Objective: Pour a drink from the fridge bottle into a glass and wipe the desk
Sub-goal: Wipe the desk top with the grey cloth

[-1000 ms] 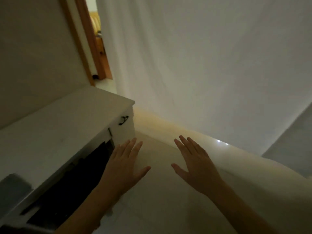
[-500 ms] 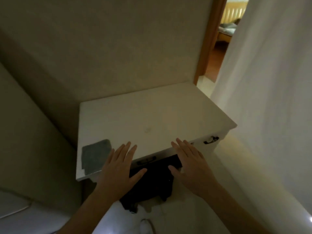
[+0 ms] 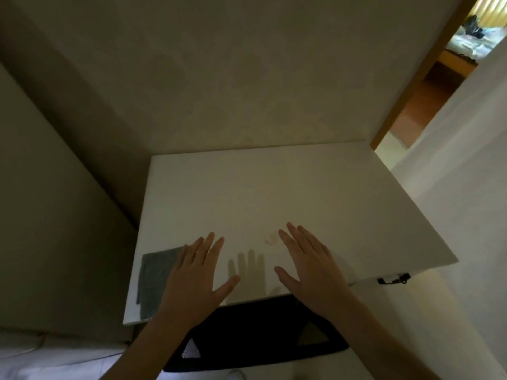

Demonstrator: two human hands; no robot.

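Desk (image 3: 274, 193) front edge under hands

One table, one cloth, two hands.
A single white table (image 3: 274, 187) carries one grey cloth (image 3: 153, 281) at its near left corner; two hands are out over it, one left hand (image 3: 192, 281) and one right hand (image 3: 312, 272). One black chair (image 3: 255, 333) sits below the near edge, and one doorway (image 3: 439, 86) opens far right.
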